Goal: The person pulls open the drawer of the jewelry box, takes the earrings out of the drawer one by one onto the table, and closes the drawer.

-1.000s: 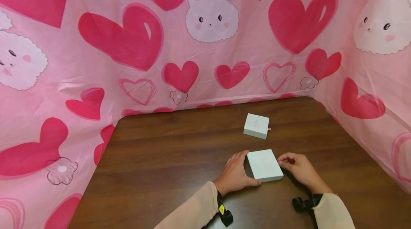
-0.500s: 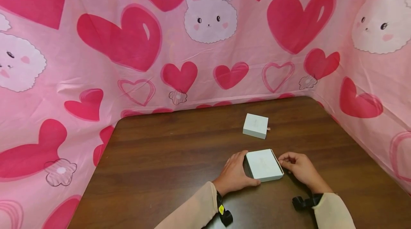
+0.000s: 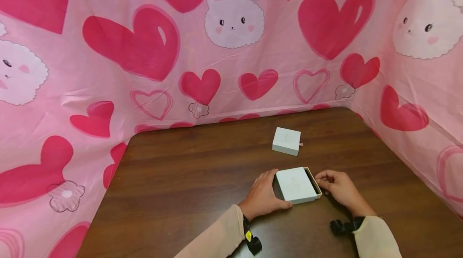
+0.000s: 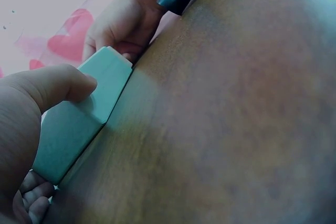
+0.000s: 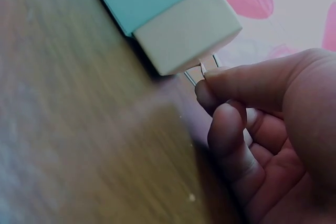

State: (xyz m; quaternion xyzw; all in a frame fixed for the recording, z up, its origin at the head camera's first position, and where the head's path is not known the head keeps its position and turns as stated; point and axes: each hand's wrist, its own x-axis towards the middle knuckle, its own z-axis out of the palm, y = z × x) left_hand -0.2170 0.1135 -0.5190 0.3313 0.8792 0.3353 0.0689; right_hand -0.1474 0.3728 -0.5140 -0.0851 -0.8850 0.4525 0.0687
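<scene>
A flat white drawer box [image 3: 296, 185] lies on the brown table, its sleeve tinted teal in both wrist views. My left hand [image 3: 263, 195] grips the sleeve from the left, thumb on the near side and fingers round the far left side. Part of the inner drawer [image 5: 189, 30] sticks out on the right, and a dark strip of its inside shows in the head view. My right hand [image 3: 340, 189] pinches a small ribbon pull tab [image 5: 203, 69] on the drawer's end between thumb and index finger. The rest of the drawer's contents is hidden under the sleeve.
A second white box [image 3: 286, 140] of the same kind sits farther back, with a small pink tab [image 3: 301, 144] on its right side. Pink cloth [image 3: 231, 61] with hearts and rabbits hangs behind and beside the wooden table [image 3: 188, 177].
The drawer has slid out to the right from the sleeve, opening a gap at that end. My right hand has shifted slightly right with it; the left hand stays on the sleeve.
</scene>
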